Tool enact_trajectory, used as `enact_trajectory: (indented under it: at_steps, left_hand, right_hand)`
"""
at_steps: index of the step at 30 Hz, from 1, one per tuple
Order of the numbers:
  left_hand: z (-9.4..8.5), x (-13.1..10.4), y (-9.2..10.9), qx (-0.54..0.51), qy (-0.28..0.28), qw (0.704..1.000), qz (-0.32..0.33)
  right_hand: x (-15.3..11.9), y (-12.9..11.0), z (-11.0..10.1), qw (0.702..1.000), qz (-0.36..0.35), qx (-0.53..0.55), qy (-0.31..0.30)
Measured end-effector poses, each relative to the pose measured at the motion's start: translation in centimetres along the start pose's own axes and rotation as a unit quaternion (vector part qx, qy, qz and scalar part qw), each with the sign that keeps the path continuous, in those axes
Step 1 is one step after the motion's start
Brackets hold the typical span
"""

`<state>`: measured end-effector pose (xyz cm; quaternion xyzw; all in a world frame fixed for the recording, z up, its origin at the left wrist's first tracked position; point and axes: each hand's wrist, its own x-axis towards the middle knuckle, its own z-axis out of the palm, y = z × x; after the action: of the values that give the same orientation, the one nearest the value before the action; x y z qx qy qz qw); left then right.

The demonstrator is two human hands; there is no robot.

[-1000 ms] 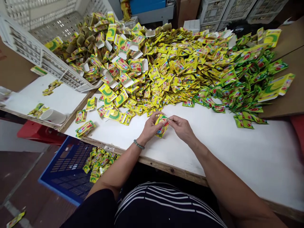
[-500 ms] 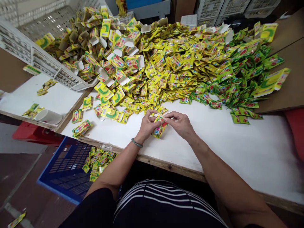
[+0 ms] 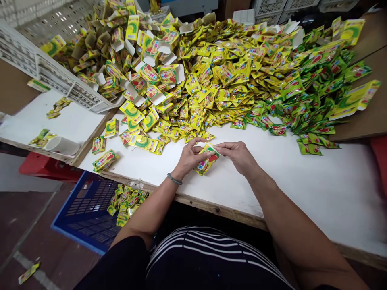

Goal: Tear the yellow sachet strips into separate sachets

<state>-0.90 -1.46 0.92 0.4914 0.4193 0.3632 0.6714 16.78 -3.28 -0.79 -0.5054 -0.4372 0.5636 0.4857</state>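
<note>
A small yellow-green printed carton (image 3: 206, 163) is held just above the white tabletop, its upper end toward the pile. My left hand (image 3: 189, 158) is closed around its left side, thumb across the front. At the carton's top right end, my right hand (image 3: 237, 155) pinches the edge or flap between thumb and fingers; the exact grip is partly hidden. Beyond the hands lies a heap of yellow sachets (image 3: 223, 96), with green sachets (image 3: 314, 96) to the right. Open empty cartons (image 3: 151, 72) are piled to the left.
A white plastic crate (image 3: 60, 80) lies tipped at the back left, cartons spilling out. Below the table edge, a blue crate (image 3: 75, 213) contains filled-looking cartons (image 3: 128, 201). A white cup (image 3: 62, 146) lies on the left tabletop. Cardboard (image 3: 365, 117) borders the right side.
My right hand has shifted slightly right along the carton's top end, and more of the carton's front shows. My left hand still holds it. The view has moved a little.
</note>
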Motion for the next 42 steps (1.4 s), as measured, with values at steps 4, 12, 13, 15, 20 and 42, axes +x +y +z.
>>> enact_trajectory:
  at_steps: [4,12,13,15,20,42]
  left_hand:
    - [-0.2,-0.1,-0.1,-0.016,0.012,1.000,0.004]
    - [-0.1,0.1,-0.1,-0.033,-0.019,0.999,-0.015]
    - [-0.1,0.2,0.0,-0.043,-0.017,0.999,-0.018]
    - [-0.2,0.2,0.0,-0.061,-0.010,0.998,-0.017]
    - [-0.9,-0.2,0.0,-0.084,-0.017,0.996,-0.012]
    - [-0.5,0.0,-0.5,-0.009,-0.058,0.998,0.026]
  right_hand:
    - [-0.8,-0.1,0.5,0.995,-0.072,-0.072,0.001]
    - [-1.1,0.5,1.6,0.981,-0.136,-0.123,0.065]
    - [-1.2,0.6,1.9,0.975,-0.159,-0.135,0.076]
    - [-1.3,0.9,2.5,0.962,-0.203,-0.163,0.082]
    - [-1.5,1.1,4.0,0.922,-0.292,-0.240,0.082]
    - [-1.0,-0.5,-0.1,0.980,-0.144,-0.135,0.007]
